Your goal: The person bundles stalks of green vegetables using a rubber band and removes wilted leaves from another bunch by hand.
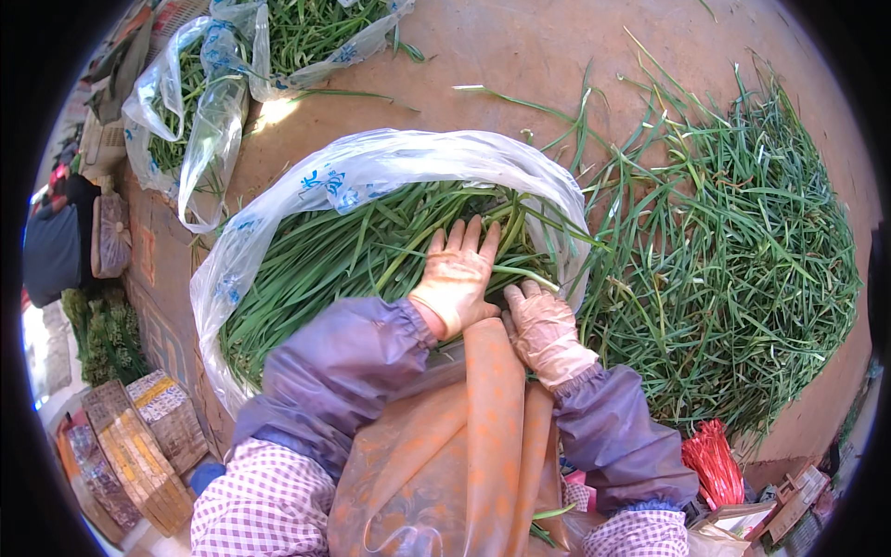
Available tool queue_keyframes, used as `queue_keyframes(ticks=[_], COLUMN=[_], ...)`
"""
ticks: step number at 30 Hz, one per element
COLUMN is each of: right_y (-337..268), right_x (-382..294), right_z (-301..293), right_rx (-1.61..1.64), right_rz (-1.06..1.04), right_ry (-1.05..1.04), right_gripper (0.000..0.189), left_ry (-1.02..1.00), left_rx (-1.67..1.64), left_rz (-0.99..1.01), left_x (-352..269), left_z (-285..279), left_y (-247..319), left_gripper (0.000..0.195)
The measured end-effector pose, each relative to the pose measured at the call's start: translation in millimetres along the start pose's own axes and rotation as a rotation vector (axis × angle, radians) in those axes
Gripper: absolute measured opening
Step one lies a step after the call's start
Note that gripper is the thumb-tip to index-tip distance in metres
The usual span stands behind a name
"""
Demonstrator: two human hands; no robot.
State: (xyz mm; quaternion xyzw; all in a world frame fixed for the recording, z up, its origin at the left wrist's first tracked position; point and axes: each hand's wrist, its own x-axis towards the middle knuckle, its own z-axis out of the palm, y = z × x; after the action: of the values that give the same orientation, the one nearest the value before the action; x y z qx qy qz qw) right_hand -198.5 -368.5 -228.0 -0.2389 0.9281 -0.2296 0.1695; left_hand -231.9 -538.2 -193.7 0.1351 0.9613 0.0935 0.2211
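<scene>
A large clear plastic bag [390, 154] with blue print lies wide open before me, full of long green leafy stalks [327, 264] resembling garlic chives. My left hand [456, 275], in a pale stained glove, presses flat on the stalks with its fingers slightly apart. Close beside it, my gloved right hand [550, 331] rests at the bag's near right edge. Its fingertips touch the stalk ends, and what lies under its palm is hidden. A fold of my orange-patterned translucent apron [494, 390] rises between the two wrists.
Loose greens [738, 264] are heaped on the brown tabletop [487, 63] at right. More filled bags [216, 118] stand at the upper left. Red plastic ties [713, 463] hang at lower right. Taped boxes [139, 452] and bundled greens [108, 334] lie beyond the left edge.
</scene>
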Motion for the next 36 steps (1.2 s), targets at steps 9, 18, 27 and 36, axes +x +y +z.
queue_keyframes(ticks=[9, 18, 27, 36], right_y=[9.5, 28.2, 29.1, 39.7], right_x=[-10.7, -24.9, 1.4, -2.8], right_z=[-32.5, -16.0, -12.8, -18.1], right_rx=[-0.180, -0.214, -0.238, -0.107], right_rz=[-0.233, -0.181, 0.054, -0.030], right_ry=[-0.390, -0.215, -0.420, -0.105], right_gripper=[0.012, 0.015, 0.018, 0.014], left_ry=[0.162, -0.219, -0.269, -0.375], left_rx=[-0.096, -0.156, 0.018, -0.488], left_rz=[-0.197, -0.282, -0.210, -0.197], left_x=[17.5, 37.2, 38.1, 35.8], left_z=[36.8, 13.0, 15.8, -3.5], left_y=[2.6, -3.2, 9.1, -28.5], left_gripper=[0.124, 0.118, 0.109, 0.101])
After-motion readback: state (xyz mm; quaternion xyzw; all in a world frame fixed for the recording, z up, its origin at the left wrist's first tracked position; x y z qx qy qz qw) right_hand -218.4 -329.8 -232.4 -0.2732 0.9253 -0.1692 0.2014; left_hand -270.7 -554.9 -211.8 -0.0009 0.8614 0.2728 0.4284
